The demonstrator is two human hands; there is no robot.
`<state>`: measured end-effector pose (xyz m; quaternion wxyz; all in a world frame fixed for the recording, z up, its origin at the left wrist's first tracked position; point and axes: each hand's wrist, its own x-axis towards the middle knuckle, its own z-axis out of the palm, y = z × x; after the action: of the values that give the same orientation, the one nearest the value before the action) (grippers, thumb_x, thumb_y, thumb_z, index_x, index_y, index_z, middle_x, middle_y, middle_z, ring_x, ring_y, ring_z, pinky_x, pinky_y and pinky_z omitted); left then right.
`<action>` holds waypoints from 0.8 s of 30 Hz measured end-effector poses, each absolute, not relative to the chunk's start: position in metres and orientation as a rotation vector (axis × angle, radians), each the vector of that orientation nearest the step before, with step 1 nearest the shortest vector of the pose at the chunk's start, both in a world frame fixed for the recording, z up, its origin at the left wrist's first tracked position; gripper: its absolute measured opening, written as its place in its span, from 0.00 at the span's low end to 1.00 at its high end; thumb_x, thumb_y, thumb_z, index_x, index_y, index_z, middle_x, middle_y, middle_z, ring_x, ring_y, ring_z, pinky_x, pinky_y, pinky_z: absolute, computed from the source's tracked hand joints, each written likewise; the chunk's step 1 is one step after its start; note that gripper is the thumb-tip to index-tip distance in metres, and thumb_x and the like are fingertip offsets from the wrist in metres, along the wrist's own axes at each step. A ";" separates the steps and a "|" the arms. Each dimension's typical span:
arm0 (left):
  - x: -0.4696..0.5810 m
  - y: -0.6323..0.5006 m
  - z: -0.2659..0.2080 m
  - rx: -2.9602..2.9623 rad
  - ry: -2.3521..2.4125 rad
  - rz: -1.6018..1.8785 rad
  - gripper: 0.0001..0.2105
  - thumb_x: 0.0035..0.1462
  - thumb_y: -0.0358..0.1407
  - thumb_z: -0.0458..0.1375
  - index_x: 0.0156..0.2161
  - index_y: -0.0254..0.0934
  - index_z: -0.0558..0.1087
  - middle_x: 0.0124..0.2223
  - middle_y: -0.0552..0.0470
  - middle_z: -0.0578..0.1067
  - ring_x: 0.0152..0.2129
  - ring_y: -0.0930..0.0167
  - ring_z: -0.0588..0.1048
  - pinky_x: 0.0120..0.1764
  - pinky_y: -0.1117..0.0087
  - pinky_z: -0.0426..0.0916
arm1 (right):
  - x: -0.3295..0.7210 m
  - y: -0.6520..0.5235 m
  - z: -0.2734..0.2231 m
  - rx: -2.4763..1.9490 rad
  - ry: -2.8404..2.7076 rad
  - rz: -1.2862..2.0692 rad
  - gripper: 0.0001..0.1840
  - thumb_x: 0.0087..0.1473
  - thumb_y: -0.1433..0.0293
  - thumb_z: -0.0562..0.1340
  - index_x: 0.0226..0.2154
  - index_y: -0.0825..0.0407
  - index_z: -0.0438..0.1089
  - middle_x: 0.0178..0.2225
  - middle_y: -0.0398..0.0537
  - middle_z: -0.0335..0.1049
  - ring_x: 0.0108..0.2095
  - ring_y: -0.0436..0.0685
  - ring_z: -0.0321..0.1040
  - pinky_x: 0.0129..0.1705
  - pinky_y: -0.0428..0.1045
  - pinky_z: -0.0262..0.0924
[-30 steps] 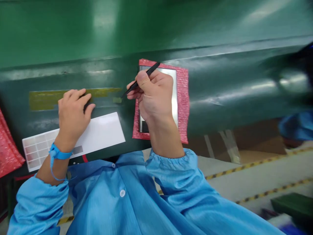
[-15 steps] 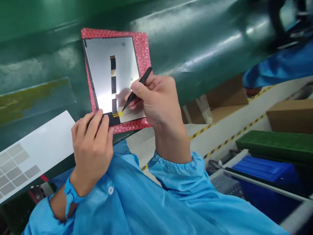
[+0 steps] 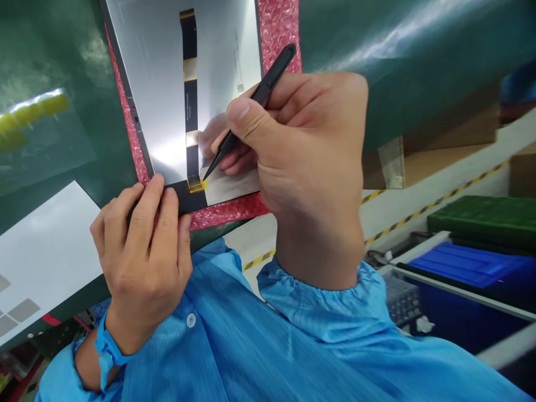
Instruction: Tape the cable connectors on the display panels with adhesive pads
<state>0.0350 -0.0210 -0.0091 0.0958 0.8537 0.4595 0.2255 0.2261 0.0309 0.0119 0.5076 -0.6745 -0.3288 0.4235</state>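
Note:
A silvery display panel (image 3: pixel 154 95) lies back side up on pink bubble wrap (image 3: pixel 280 28). Down its middle runs a black flex cable (image 3: pixel 191 106) with gold ends. My right hand (image 3: pixel 310 139) grips black tweezers (image 3: pixel 274 72) between thumb and fingers. Their tip is at a small yellow tape piece (image 3: pixel 204 183) beside the cable's lower end. The fingers of my left hand (image 3: pixel 144 245) rest on the panel's lower left corner, stretched out and slightly apart, holding nothing. What lies under those fingertips is hidden.
On the green work surface (image 3: pixel 335 44), at left, lie a white sheet (image 3: pixel 50 234) with grey squares and a clear film (image 3: pixel 46 139) with yellow pieces. A cardboard box (image 3: pixel 444 139) and a blue bin (image 3: pixel 473 262) stand to the right.
The view has come closer to the panel, so its top edge is now out of frame. The tweezers' tip has moved slightly left, nearer the cable's lower end. My left hand stays at the corner.

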 end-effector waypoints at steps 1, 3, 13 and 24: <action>0.035 -0.021 -0.009 2.525 1.359 0.668 0.21 0.67 0.31 0.64 0.64 0.35 0.75 0.64 0.38 0.78 0.61 0.50 0.76 0.64 0.45 0.69 | 0.226 0.031 0.012 -1.627 -0.794 1.018 0.15 0.68 0.78 0.66 0.28 0.57 0.78 0.23 0.42 0.77 0.18 0.44 0.69 0.19 0.39 0.64; 0.035 -0.021 -0.009 2.521 1.350 0.674 0.21 0.66 0.30 0.64 0.63 0.33 0.75 0.64 0.36 0.78 0.61 0.49 0.76 0.64 0.44 0.69 | 0.227 0.030 0.010 -1.618 -0.799 1.010 0.17 0.67 0.79 0.66 0.26 0.55 0.77 0.23 0.42 0.77 0.17 0.45 0.69 0.18 0.40 0.64; 0.037 -0.019 -0.011 2.534 1.325 0.742 0.21 0.63 0.29 0.67 0.61 0.31 0.77 0.62 0.34 0.79 0.60 0.48 0.77 0.62 0.43 0.70 | 0.226 0.027 0.002 -1.542 -0.812 0.916 0.16 0.65 0.80 0.67 0.26 0.53 0.75 0.22 0.37 0.77 0.17 0.46 0.70 0.16 0.41 0.65; 0.036 -0.020 -0.008 2.534 1.334 0.708 0.21 0.64 0.29 0.66 0.61 0.30 0.76 0.63 0.33 0.78 0.61 0.48 0.76 0.63 0.40 0.69 | 0.225 0.028 0.005 -1.564 -0.830 0.895 0.15 0.65 0.79 0.68 0.27 0.53 0.76 0.21 0.36 0.75 0.17 0.46 0.69 0.17 0.41 0.65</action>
<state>0.0361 -0.0200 -0.0078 0.0959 0.8551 0.4501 0.2388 0.2254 0.0275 0.0046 0.5471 -0.6601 -0.3500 0.3775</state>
